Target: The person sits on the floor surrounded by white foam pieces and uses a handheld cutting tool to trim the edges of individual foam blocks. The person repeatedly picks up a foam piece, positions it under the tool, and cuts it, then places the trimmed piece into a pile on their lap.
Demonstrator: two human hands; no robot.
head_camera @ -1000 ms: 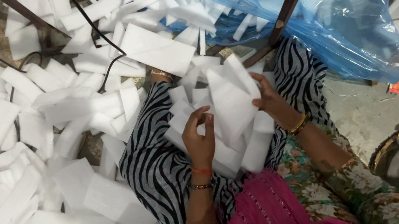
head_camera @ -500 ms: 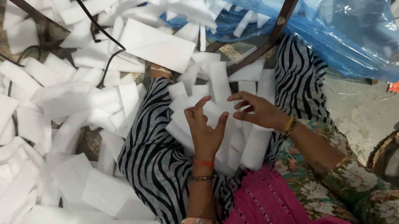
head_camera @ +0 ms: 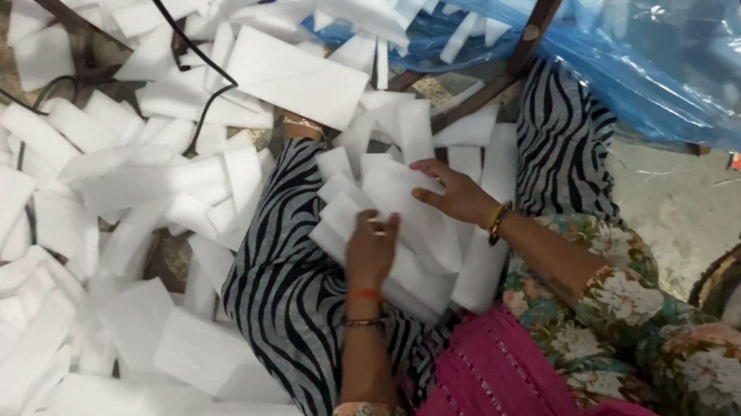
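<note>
Person seated on the floor, gathering white foam sheets [head_camera: 411,206] on the lap.
Left hand [head_camera: 370,249] pinched one sheet's edge; right hand [head_camera: 455,195] lay spread flat, steadying the stack for squaring.

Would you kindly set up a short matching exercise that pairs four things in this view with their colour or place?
Things:
1. plastic sheet
2. white pieces in the lap
3. cable
4. left hand

Descriptions:
A. black, running over the floor pile
B. resting on the lap pile, orange band at the wrist
C. blue and see-through, upper right
D. stacked on the zebra-striped cloth

Pairs: 1-C, 2-D, 3-A, 4-B
</note>
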